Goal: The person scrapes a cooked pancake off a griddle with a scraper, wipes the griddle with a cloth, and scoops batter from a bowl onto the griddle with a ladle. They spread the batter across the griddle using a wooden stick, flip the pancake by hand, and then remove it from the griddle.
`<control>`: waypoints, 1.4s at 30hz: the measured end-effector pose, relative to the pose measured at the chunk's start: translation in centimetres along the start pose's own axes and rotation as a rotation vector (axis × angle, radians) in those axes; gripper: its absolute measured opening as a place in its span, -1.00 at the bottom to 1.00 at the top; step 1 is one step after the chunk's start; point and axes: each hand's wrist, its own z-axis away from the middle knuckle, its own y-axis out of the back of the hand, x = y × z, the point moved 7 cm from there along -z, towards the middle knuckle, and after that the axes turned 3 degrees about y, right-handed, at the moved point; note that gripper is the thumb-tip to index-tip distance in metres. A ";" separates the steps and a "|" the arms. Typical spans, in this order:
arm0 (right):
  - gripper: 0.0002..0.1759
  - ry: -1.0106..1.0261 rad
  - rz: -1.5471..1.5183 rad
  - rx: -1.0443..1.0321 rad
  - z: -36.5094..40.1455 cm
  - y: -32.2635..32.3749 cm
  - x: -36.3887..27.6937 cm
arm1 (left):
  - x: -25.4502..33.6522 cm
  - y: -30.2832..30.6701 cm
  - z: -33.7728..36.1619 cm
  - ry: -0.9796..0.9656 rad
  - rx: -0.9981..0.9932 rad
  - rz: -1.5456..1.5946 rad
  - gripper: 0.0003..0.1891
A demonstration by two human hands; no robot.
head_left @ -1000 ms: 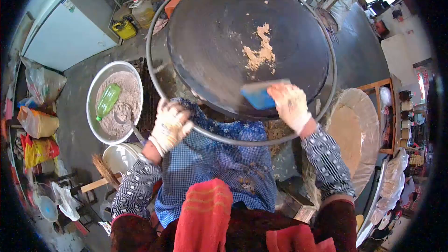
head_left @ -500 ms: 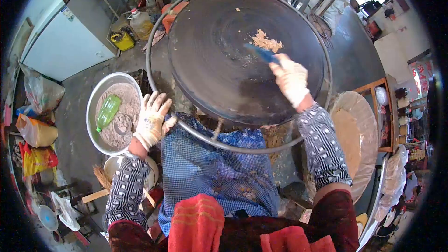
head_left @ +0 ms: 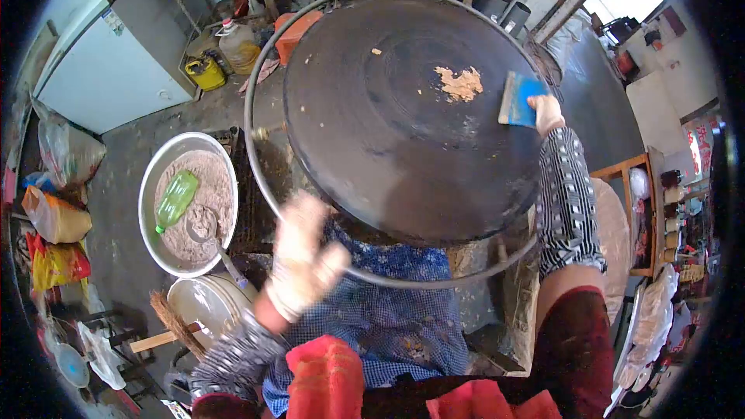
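Observation:
A big round dark griddle [head_left: 403, 155] lies inside a metal ring [head_left: 258, 109]. My right hand [head_left: 548, 113], gloved, grips a blue scraper [head_left: 519, 99] whose blade rests at the griddle's right side. Left of the blade, a small heap of brownish scraps [head_left: 461, 84] sits on the dark surface, with a few loose bits around. My left hand [head_left: 304, 256], gloved and blurred by motion, is over the ring's lower left part, thumb apart from the fingers, holding nothing. A metal basin [head_left: 147, 186] of pinkish-grey batter stands at the left, with a green bottle [head_left: 178, 199] and a ladle [head_left: 203, 225] in it.
Below the basin are a pale bucket [head_left: 203, 302] and a brush [head_left: 175, 320]. Oil jugs [head_left: 237, 46] stand at the upper left. An orange block [head_left: 296, 36] is beside the ring. A wooden shelf [head_left: 650, 209] and a large round tray [head_left: 613, 240] are at the right.
My right hand and the scraper have moved right, away from the scraps. The left hand has left the ring's left edge and moved right and down. The view has shifted slightly.

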 end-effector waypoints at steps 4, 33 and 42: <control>-0.70 -0.078 -0.757 -0.018 -7.8 -4.8 -5.0 | -10.5 4.8 -8.1 0.123 0.305 -0.392 -0.30; -0.63 -0.490 -0.860 0.556 55.6 13.5 -5.6 | 35.6 -30.1 3.8 -0.195 -0.911 1.196 -0.46; -0.54 -1.118 0.268 0.544 89.0 13.1 3.4 | 33.0 -30.2 -4.3 -0.724 -0.239 -0.031 -0.62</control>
